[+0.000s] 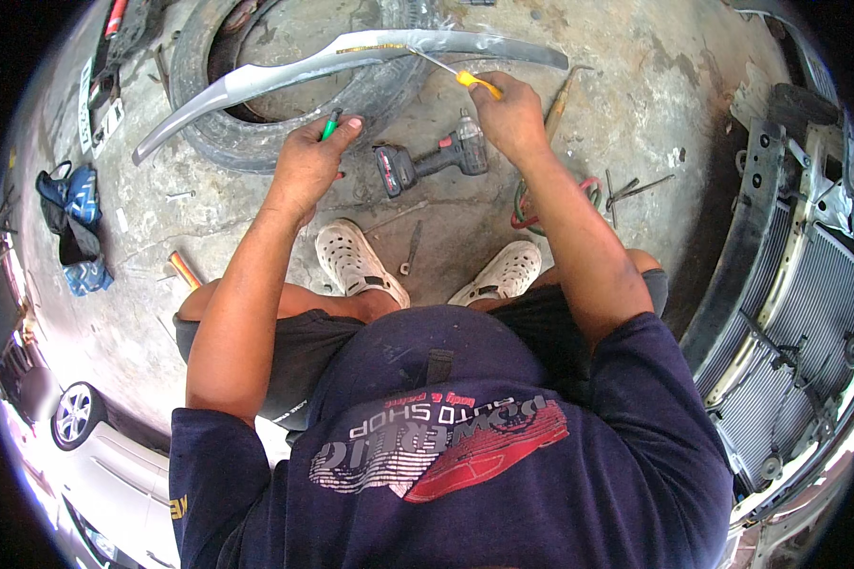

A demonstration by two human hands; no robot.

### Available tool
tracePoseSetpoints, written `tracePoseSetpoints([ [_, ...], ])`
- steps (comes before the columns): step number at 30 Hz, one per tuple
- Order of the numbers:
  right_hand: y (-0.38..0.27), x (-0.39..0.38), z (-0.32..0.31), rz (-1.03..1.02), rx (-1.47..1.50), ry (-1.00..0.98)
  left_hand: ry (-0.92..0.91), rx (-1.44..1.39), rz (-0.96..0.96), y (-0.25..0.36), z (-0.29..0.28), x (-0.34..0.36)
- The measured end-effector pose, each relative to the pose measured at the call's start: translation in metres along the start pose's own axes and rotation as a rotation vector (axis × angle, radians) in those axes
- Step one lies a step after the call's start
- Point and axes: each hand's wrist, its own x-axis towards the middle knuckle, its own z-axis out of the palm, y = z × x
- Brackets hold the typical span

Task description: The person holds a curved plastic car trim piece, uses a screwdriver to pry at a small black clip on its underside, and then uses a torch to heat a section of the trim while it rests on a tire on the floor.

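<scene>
My left hand (pixel 308 166) is closed on a green-handled tool (pixel 332 126), its working end hard to make out. My right hand (pixel 512 123) grips a yellow-handled screwdriver (pixel 474 82), its thin shaft reaching the middle of a long, curved silver-grey trim piece (pixel 251 81). A narrow yellowish strip runs along that part of the trim, and faint white wisps show to its right. The trim lies across a tire (pixel 199 128) on the concrete. A cordless drill (pixel 455 152) lies between my hands, just above my shoes.
Blue-and-black bags (pixel 76 228) and an orange handle (pixel 185 268) lie at left, with a white car (pixel 114 474) behind. Red and green hoses (pixel 527 213), wire tools (pixel 626 190) and a wooden-handled tool (pixel 562 100) lie right. A car's exposed front with radiators (pixel 816 332) fills the right edge.
</scene>
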Motion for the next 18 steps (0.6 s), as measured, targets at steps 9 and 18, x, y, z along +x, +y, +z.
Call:
tracePoseSetpoints([
  [9,-0.004,-0.004,-0.001,0.056,0.080,-0.023,0.004,0.053,0.036,0.000,-0.001,-0.002],
  [18,-0.001,-0.004,0.002,0.114,0.120,-0.057,0.024,-0.024,0.041,-0.002,0.004,-0.003],
])
